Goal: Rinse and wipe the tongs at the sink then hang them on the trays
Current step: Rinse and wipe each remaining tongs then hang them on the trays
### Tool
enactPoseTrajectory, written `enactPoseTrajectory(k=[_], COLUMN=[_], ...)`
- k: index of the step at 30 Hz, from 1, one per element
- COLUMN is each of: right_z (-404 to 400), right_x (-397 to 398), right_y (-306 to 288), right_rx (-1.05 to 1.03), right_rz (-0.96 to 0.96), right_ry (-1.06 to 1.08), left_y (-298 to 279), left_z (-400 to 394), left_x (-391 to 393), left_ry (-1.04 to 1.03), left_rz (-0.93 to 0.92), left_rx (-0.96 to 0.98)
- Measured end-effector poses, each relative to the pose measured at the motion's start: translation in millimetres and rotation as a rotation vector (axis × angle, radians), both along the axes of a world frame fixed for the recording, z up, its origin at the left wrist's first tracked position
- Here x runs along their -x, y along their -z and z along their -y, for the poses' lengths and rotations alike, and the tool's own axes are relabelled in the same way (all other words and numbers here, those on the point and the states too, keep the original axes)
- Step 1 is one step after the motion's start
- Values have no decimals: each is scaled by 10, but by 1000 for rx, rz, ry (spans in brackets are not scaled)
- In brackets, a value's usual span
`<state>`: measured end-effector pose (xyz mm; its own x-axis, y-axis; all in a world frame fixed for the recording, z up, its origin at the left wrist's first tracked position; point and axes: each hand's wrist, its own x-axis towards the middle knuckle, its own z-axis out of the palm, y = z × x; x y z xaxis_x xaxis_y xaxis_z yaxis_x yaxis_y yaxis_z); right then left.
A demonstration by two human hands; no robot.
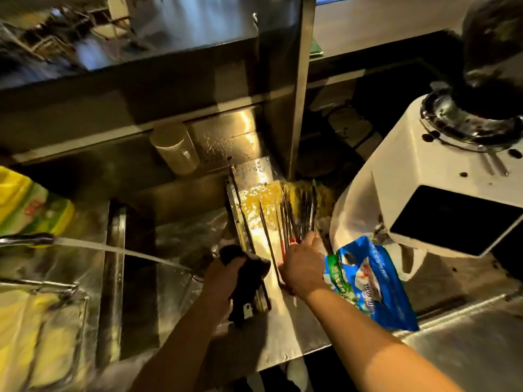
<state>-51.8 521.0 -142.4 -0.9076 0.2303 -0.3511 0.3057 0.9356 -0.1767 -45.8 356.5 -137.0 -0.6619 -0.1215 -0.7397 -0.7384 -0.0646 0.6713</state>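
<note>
Several thin dark metal tongs (294, 216) lie fanned out on the wet steel draining surface (254, 193) to the right of the sink (181, 244). My right hand (301, 267) is closed around the near ends of this bundle, where some red tips show. My left hand (223, 275) grips a dark cloth (246, 281) over the sink's right edge; one or two more tongs (264, 295) lie just beside it. Water (119, 250) streams from the tap (31, 240) at the left into the sink.
A blue and green plastic bag (370, 281) lies right of my right hand. A white machine (441, 193) stands at the right. A yellow and green detergent bottle (31, 207) sits at the left, a pale cup (175, 151) on the ledge behind the sink.
</note>
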Motion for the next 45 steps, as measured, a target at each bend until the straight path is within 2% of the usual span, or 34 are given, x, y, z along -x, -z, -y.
enactPoseTrajectory(k=[3,5,9,12,15,18,20,23,25,30,34,38,42,45], right_z=[-19,-39,-96,-86,37,307,504,991,1196,1731,2027,2171,2076,2051], right_x=[24,12,-28,-82,-140,-152,-138,-124,-116,-53,-81,-158,-247,-200], right_y=[16,-41,-271,-462,-650,-842,-953,-1044,-1070,-1018,-919,-846,-796,-838], right_rx=[21,82,264,277,294,411,600,950,1062,1185,1194,1146,1222,1248], right_rz=[-5,-17,-94,-136,-154,-152,-96,98,206,416,458,503,526,524], right_ry=[-18,47,159,176,121,-15,-31,21,50,25,44,19,54,69], left_y=[-18,-12,-80,-185,-228,-244,-262,-257,-279,-272,-320,-331,-373,-313], left_z=[-21,-20,27,172,442,793,1011,1516,1732,2316,2407,2423,2500,2372], left_x=[13,28,29,9,-24,-60,-71,-118,-101,-83,21,199,465,564], left_ry=[-67,-93,-105,-137,-167,-214,-253,-338,-354,-338,-413,-394,-503,-452], left_rz=[2,10,-38,-54,-132,-204,-221,-332,-377,-251,-248,-176,-190,-164], left_rx=[75,90,14,-52,-85,-122,-164,-213,-259,-273,-361,-206,-161,-204])
